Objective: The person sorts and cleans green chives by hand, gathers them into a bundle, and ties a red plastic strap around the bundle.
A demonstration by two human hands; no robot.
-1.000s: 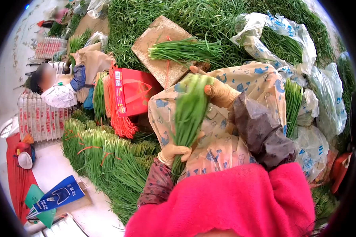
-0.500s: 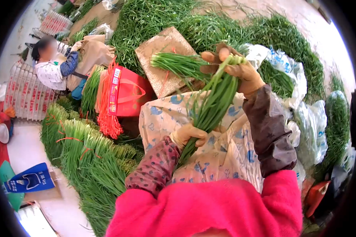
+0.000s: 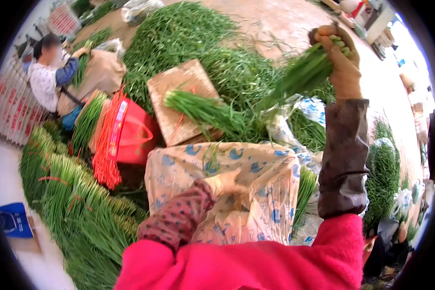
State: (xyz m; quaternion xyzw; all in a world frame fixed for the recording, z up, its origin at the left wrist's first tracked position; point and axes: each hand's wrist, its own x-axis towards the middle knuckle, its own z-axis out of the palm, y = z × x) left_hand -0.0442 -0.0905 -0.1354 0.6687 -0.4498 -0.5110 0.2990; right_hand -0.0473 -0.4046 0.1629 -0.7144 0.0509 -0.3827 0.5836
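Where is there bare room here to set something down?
Bare floor shows beyond the loose green pile, left of the raised right hand. The board has small bare patches on either side of its bundle. The left is crowded with tied bundles and the red bag.

Tan board (image 3: 188,77), bundle of green stalks (image 3: 205,109) lying on it, pale floor (image 3: 270,24) under heaped loose greens (image 3: 179,38)

R sleeve (image 3: 344,154) glossy, creased & plastic-looking, L sleeve (image 3: 181,212) matt cloth, pink top (image 3: 246,266) fuzzy matt cloth, lap cover (image 3: 270,193) thin wrinkled plastic w/ slight sheen, board (image 3: 193,77) rough & matt, white bag (image 3: 314,107) glossy crinkled plastic
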